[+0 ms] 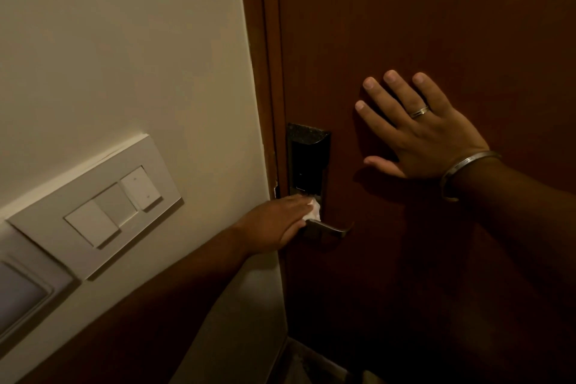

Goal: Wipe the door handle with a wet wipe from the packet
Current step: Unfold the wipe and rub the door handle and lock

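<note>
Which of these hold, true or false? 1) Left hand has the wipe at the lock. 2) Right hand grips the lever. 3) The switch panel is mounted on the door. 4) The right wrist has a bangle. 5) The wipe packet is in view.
1) True: the left hand presses the white wet wipe against the lock plate, just above the lever handle.
2) False: the right hand lies flat on the door, fingers spread, apart from the lever.
3) False: the switch panel sits on the wall left of the door.
4) True: a metal bangle.
5) False: no packet shows.
</note>
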`<state>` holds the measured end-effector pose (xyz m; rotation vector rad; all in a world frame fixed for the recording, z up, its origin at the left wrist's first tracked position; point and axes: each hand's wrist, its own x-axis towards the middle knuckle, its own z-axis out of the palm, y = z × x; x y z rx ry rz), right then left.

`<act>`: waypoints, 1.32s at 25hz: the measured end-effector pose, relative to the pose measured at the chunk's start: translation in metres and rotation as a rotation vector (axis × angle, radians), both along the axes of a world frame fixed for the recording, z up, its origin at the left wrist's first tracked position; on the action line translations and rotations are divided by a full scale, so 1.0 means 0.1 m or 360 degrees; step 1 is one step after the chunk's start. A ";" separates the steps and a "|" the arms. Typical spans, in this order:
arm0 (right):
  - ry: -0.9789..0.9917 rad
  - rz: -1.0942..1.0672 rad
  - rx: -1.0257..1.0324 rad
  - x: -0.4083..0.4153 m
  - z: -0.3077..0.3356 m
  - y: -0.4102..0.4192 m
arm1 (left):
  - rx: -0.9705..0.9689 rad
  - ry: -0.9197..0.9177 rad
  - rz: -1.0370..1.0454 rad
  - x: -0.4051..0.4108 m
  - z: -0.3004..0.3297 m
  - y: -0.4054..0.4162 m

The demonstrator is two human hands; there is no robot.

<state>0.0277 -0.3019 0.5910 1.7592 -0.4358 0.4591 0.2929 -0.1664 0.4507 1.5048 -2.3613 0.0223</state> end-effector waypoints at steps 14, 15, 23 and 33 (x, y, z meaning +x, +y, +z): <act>-0.0011 0.0038 0.0026 -0.01 0.00 -0.01 | 0.0012 -0.0222 -0.0360 -0.23 0.01 0.03; -0.0011 0.0043 0.0025 -0.01 0.00 -0.01 | 0.0051 -0.0196 -0.0262 -0.15 0.01 0.02; -0.0013 0.0044 0.0000 -0.01 -0.02 -0.03 | -0.0194 -0.0679 -0.0138 -0.20 0.11 0.02; -0.0012 0.0046 -0.0011 -0.01 -0.02 -0.04 | -0.0370 -0.0592 0.0051 -0.20 0.01 0.14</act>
